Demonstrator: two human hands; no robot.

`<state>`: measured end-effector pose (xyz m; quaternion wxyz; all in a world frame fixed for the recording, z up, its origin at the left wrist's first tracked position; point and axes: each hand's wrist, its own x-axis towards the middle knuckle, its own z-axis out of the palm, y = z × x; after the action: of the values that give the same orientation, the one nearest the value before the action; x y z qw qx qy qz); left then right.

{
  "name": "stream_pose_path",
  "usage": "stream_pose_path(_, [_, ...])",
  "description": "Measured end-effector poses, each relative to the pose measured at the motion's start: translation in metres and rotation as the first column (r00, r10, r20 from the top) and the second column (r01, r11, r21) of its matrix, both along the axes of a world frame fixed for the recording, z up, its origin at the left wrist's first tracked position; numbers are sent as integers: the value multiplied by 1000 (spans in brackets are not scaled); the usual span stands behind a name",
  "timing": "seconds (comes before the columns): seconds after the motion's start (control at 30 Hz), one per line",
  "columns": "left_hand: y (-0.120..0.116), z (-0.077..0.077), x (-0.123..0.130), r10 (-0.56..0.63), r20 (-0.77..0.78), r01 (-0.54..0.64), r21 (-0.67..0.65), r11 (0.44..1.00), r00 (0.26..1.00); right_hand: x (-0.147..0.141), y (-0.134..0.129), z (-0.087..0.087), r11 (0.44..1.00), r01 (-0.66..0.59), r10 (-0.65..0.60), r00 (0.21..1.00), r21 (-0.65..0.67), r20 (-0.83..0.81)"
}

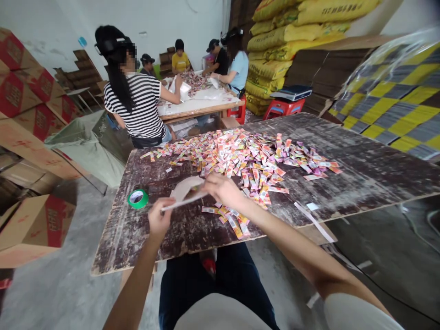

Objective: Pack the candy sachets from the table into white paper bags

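A white bag (184, 189) is stretched between my hands just above the table, its mouth towards me. My left hand (160, 218) pinches its left edge between thumb and fingers. At the right end of the mouth, the fingers of my right hand (222, 189) are closed on the rim; a small coloured patch shows inside the bag beside them. Beyond my hands spreads a large heap of small pink and orange stick sachets (232, 151). Several loose sachets (237, 224) lie nearer to me, below my right wrist.
On the dark worn table (371, 169) a roll of green tape (138, 206) lies left of the bag. A white strip (314, 221) hangs over the front edge at right. Co-workers sit round another table (202, 106) behind. Cartons (34, 224) stand left, yellow sacks (271, 46) back right.
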<state>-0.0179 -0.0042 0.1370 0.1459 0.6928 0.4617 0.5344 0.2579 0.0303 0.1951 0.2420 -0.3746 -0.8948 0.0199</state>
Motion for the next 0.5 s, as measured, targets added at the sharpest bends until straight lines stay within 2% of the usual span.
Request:
stream_pose_path(0.07, [-15, -38, -6, -92, -164, 84, -55, 995, 982, 3, -11, -52, 997, -49, 55, 994, -61, 98])
stream_pose_path(0.1, [-23, -60, -9, -125, -243, 99, -113, 989, 962, 3, -18, -81, 987, -101, 119, 981, -122, 150])
stream_pose_path(0.17, [-37, -98, -14, -248, -397, 139, -284, 949, 884, 4, -32, -133, 959, -129, 190, 954, -251, 232])
stream_pose_path(0.23, [-45, -119, -18, -408, -476, 186, -447, 875, 779, 3, -45, -170, 935, -127, 218, 942, -331, 255])
stream_pose_path(0.3, [-43, -121, -17, -485, -488, 208, -516, 831, 725, 3, -56, -191, 924, -106, 198, 954, -368, 223])
stream_pose_path(0.43, [-10, -106, 7, -410, -537, 210, -394, 895, 738, 4, -68, -204, 908, -114, 167, 981, -404, 99])
stream_pose_path(0.5, [9, -111, 27, -426, -610, 247, -358, 901, 669, 3, -70, -210, 903, -75, 138, 983, -423, 120])
